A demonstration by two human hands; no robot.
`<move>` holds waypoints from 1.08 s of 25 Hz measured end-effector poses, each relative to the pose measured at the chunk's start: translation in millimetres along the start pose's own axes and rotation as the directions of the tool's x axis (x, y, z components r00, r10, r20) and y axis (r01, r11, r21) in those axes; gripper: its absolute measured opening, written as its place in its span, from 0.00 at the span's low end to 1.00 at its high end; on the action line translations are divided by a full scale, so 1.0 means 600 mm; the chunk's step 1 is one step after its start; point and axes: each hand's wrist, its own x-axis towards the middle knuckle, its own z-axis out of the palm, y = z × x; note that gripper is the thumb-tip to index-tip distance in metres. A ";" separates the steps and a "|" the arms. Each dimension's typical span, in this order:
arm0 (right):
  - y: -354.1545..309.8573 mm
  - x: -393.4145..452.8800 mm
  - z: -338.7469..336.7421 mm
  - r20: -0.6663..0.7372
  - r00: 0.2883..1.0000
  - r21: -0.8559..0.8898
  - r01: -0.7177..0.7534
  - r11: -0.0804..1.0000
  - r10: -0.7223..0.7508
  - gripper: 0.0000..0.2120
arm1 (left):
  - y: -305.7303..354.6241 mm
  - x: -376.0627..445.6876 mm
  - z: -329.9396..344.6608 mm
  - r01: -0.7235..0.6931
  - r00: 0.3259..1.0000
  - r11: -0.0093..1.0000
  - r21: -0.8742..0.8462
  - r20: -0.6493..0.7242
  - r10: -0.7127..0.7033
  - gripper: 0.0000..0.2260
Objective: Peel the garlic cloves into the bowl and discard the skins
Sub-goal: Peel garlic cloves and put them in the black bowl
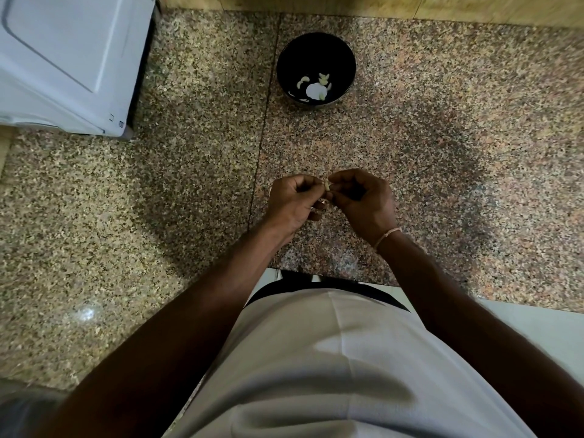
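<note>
Overhead, head view: left hand (292, 200) and right hand (363, 200) both pinch one garlic clove (327, 185) between curled fingertips above the granite counter (442, 137). Black bowl (346, 55) beyond holds peeled cloves (324, 79).

Domestic kitchen, seen from above the work surface. A polished speckled granite countertop (442, 137), laid in slabs with a visible seam, forms the working area. At its far edge runs a band of yellowish wall tile (347, 4). To the far left of the countertop stands a white appliance (63, 58) with a panelled casing. A dark bowl (316, 55) holding peeled garlic cloves (322, 79) sits toward the countertop's far side.
</note>
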 end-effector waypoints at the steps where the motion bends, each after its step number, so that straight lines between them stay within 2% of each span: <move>1: 0.000 0.000 -0.001 0.005 1.000 0.034 -0.020 0.999 0.020 0.14 | 0.000 -0.002 -0.001 0.000 1.000 1.000 -0.003 0.000 0.000 0.04; 8: 0.000 -0.003 0.003 0.002 0.998 0.124 -0.066 0.990 0.066 0.12 | -0.003 -0.009 -0.001 0.013 1.000 0.999 -0.042 -0.027 -0.014 0.02; 15: -0.004 -0.004 0.007 -0.009 0.995 0.131 -0.095 0.987 0.098 0.09 | -0.001 -0.011 -0.004 0.017 0.998 1.000 0.005 -0.067 -0.016 0.05; 21: 0.010 -0.003 0.008 -0.031 0.989 0.104 -0.142 0.984 0.146 0.08 | -0.012 -0.007 -0.011 -0.009 0.985 0.957 0.291 -0.163 0.059 0.03; 27: 0.023 -0.007 0.008 -0.047 0.985 0.077 -0.162 0.984 0.166 0.07 | -0.028 -0.009 -0.017 -0.040 0.978 0.908 0.416 -0.169 0.120 0.08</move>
